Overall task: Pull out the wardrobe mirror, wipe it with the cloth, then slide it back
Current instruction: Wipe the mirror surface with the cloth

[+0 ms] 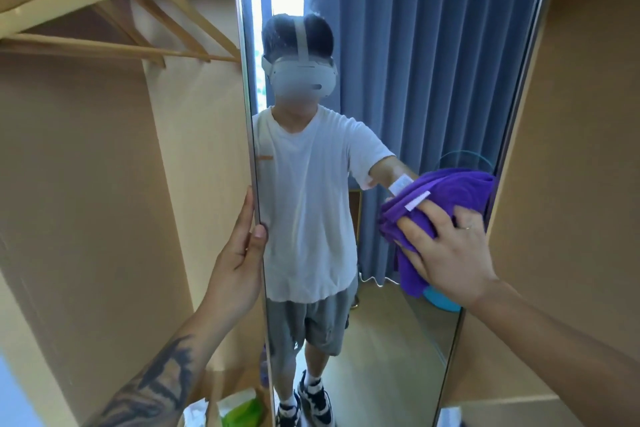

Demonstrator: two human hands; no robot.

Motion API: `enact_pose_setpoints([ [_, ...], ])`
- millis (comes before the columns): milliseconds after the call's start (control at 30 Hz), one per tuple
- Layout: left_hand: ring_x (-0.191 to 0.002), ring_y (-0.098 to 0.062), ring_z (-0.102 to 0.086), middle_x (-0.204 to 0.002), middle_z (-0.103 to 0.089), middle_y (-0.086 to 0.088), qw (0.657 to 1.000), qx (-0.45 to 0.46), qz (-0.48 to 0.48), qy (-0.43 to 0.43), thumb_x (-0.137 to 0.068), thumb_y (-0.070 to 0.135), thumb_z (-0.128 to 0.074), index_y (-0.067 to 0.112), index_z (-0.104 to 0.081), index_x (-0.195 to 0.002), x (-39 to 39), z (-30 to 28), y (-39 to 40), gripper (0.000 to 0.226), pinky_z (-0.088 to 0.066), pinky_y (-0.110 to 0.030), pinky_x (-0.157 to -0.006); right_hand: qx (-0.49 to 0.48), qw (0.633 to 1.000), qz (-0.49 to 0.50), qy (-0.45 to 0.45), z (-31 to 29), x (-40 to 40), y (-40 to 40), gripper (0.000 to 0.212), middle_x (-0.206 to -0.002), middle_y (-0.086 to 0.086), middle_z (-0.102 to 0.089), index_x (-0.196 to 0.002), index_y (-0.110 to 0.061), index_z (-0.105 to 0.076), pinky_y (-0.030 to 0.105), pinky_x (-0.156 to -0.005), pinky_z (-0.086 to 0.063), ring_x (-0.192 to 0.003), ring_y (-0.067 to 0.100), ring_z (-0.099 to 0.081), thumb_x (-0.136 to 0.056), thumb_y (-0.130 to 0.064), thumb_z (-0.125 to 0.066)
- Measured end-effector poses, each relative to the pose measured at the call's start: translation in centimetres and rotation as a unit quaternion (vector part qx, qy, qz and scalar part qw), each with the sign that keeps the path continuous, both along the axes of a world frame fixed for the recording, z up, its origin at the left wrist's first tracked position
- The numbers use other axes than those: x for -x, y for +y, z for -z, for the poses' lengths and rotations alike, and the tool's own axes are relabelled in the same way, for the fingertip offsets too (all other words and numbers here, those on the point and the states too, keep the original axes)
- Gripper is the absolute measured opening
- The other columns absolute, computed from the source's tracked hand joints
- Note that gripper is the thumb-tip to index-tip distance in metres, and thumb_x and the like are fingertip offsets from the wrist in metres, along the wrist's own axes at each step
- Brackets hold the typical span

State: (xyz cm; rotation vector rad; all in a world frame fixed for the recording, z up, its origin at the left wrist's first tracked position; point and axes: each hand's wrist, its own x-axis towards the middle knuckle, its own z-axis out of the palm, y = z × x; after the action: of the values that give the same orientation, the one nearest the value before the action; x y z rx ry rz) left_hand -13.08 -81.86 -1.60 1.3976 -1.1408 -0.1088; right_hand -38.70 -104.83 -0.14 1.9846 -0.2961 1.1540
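Note:
The tall wardrobe mirror (398,62) stands pulled out in front of me and fills the middle of the view. It reflects a person in a white T-shirt and blue curtains. My left hand (239,246) grips the mirror's left metal edge, thumb on the glass and fingers behind the frame. My right hand (450,250) presses a bunched purple cloth (446,198) against the glass near the mirror's right edge, fingers spread over the cloth.
Wooden hangers (114,0) hang on a rail in the open wardrobe compartment at the upper left. A light wooden wardrobe panel (571,149) stands right of the mirror. A bag with green and white contents (235,409) lies at the wardrobe's bottom.

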Motion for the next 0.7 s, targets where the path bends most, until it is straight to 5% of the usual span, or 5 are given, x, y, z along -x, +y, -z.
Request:
enact_pose_setpoints([
  [167,-0.153,-0.024,-0.041,-0.164,-0.038,-0.014,1.000,0.002,-0.006,-0.011,-0.109,0.050,-0.035,0.074,-0.015,-0.152,0.2,-0.1,0.0,0.053,-0.030,-0.056,-0.127,-0.043,0.995,-0.057,-0.071,-1.0,-7.1,4.8,0.026,-0.120,0.014,-0.073,-0.117,-0.024,-0.071,0.049,-0.071,-0.052,-0.082,0.040,-0.069,-0.092,-0.033,-0.070],
  [333,-0.148,-0.015,-0.049,-0.159,-0.050,0.020,0.999,0.022,0.020,0.038,-0.107,0.047,-0.041,0.081,-0.029,-0.142,0.6,-0.4,0.2,0.050,-0.043,-0.061,-0.118,0.014,0.987,-0.119,-0.105,-1.6,-14.0,9.8,0.020,-0.125,-0.001,-0.066,-0.113,-0.034,-0.068,0.046,-0.078,-0.048,-0.093,0.030,-0.050,-0.093,-0.033,-0.065],
  [433,-0.138,-0.022,-0.060,-0.150,-0.060,0.012,0.997,0.030,0.048,0.060,-0.106,0.044,-0.043,0.070,-0.039,-0.146,0.7,-0.4,0.2,0.048,-0.049,-0.064,-0.111,0.016,0.984,-0.135,-0.116,-1.9,-15.6,10.8,0.017,-0.122,-0.004,-0.070,-0.107,-0.033,-0.072,0.045,-0.078,-0.049,-0.095,0.028,-0.049,-0.092,-0.029,-0.066],
  [600,-0.152,-0.009,-0.041,-0.163,-0.041,0.027,0.999,0.032,0.022,0.030,-0.109,0.045,-0.040,0.078,-0.028,-0.146,0.7,-0.4,0.2,0.051,-0.042,-0.062,-0.118,0.056,0.988,-0.140,-0.025,-1.7,-12.3,8.6,0.020,-0.125,-0.006,-0.069,-0.114,-0.036,-0.071,0.043,-0.079,-0.050,-0.097,0.026,-0.052,-0.095,-0.031,-0.065],
  [700,-0.155,-0.020,-0.038,-0.167,-0.038,-0.002,1.000,0.015,0.010,0.016,-0.109,0.051,-0.038,0.075,-0.021,-0.150,0.2,-0.1,0.1,0.051,-0.040,-0.064,-0.118,0.060,0.991,-0.117,0.030,-1.0,-8.0,5.5,0.023,-0.127,-0.005,-0.069,-0.117,-0.036,-0.071,0.043,-0.075,-0.052,-0.091,0.027,-0.058,-0.095,-0.032,-0.066],
])
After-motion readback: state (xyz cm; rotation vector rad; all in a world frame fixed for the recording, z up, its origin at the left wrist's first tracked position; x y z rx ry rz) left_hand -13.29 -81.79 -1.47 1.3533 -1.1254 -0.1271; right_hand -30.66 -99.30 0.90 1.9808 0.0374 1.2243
